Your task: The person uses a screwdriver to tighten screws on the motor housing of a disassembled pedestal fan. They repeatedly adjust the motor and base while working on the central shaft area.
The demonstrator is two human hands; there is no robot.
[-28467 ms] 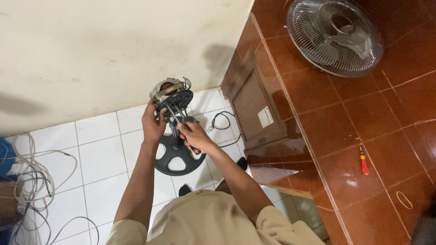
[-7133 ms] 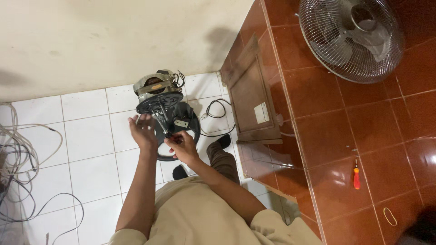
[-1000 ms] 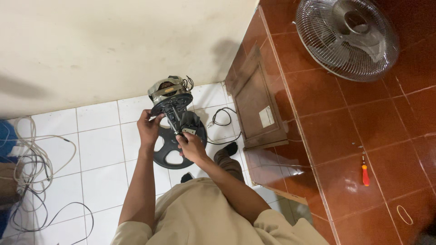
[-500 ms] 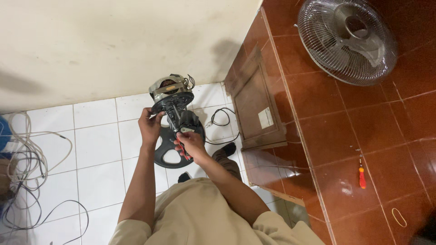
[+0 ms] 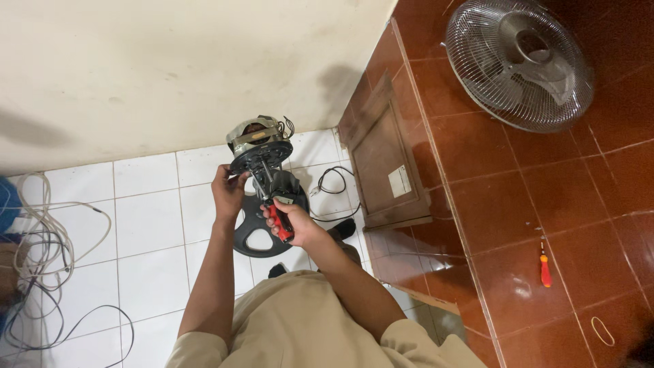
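From the head view, looking straight down: the fan motor [image 5: 259, 146], with its metal housing and dark round mounting plate, is held up in front of the person, above the white tiled floor [image 5: 146, 218] and close to the cream wall [image 5: 170, 68]. The left hand [image 5: 228, 192] is closed around the rim of the motor's plate from the side, seemingly to keep it from turning or tipping. The right hand [image 5: 291, 221] is wrapped in a full grip around the red handle of a screwdriver [image 5: 276, 217], whose shaft runs up into the middle of the motor; that angle suits driving a screw while the other hand braces the body. A black round fan base [image 5: 255, 235] lies on the tiles just below the hands, partly hidden by them. A black cord [image 5: 334, 187] trails beside a wooden board [image 5: 388, 163]. Well apart on the red tiles lie a second red screwdriver [image 5: 545, 266] and a wire fan guard [image 5: 521, 61]; loose cables [image 5: 41, 238] sit far left
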